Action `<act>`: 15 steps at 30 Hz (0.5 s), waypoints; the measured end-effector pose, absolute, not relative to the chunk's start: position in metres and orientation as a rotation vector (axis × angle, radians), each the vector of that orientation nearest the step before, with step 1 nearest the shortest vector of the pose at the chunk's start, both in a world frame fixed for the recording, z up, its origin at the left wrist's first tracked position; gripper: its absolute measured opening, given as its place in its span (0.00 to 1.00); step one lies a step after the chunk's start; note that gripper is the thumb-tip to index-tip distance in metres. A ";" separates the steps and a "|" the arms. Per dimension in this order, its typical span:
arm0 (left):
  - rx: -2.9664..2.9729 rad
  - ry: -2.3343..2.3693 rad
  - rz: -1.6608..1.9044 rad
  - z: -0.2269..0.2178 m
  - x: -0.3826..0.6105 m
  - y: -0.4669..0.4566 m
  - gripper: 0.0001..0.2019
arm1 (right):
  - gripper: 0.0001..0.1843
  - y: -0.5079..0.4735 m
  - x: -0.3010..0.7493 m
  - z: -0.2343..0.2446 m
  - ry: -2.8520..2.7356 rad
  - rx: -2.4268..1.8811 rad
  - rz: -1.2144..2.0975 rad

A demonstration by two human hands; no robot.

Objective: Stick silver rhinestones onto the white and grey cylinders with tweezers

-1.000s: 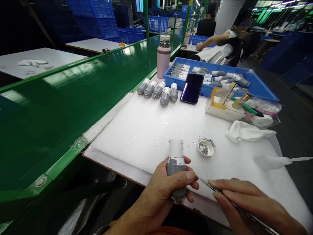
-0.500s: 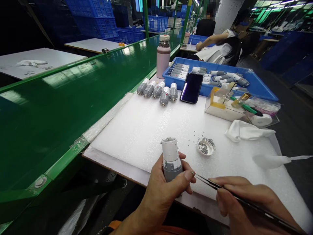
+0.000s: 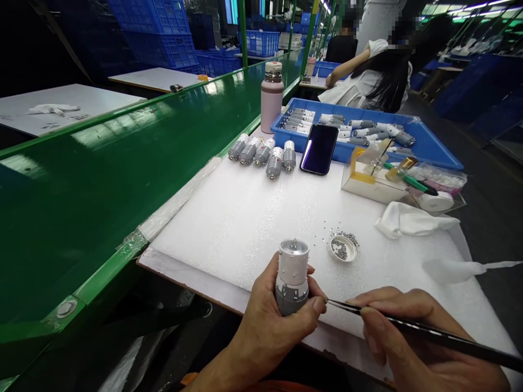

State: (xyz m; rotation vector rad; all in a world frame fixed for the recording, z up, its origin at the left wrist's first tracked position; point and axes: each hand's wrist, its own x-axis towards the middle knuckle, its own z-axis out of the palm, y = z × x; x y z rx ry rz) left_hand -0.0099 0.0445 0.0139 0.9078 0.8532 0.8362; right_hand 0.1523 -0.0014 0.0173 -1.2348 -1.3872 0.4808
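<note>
My left hand (image 3: 278,324) is wrapped round a small grey and white cylindrical motor (image 3: 291,275), held upright over the near edge of the white foam pad (image 3: 253,218). My right hand (image 3: 412,337) pinches long dark tweezers (image 3: 412,328), whose tip reaches my left thumb beside the motor's grey base. A little round dish of tiny metal beads (image 3: 344,246) sits on the pad just beyond the motor, with a few beads scattered around it.
Several finished motors (image 3: 263,152) lie in a row at the pad's far edge beside a black phone (image 3: 319,148). Behind are a blue tray of motors (image 3: 425,141), a pink bottle (image 3: 272,98), a clear box (image 3: 373,177), a white cloth (image 3: 408,219). A green conveyor (image 3: 102,174) runs along the left. People sit beyond.
My left hand has turned the motor upright so its top end shows. The tweezers have swung lower and more level, tip staying at my left thumb.
</note>
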 end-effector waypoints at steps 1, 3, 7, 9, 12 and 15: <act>0.907 0.851 0.834 0.014 -0.010 0.045 0.14 | 0.06 -0.001 0.152 0.017 -1.391 -1.233 0.482; 0.912 0.846 0.828 0.014 -0.011 0.045 0.14 | 0.07 -0.002 0.153 0.017 -1.414 -1.212 0.497; 0.926 0.849 0.819 0.013 -0.011 0.047 0.15 | 0.07 -0.004 0.157 0.015 -1.420 -1.201 0.530; 0.925 0.853 0.819 0.013 -0.011 0.048 0.15 | 0.07 -0.004 0.159 0.015 -1.411 -1.203 0.541; 0.923 0.852 0.818 0.013 -0.011 0.048 0.15 | 0.07 -0.003 0.159 0.015 -1.403 -1.202 0.550; 0.922 0.840 0.821 0.012 -0.011 0.048 0.15 | 0.07 -0.003 0.157 0.016 -1.405 -1.208 0.554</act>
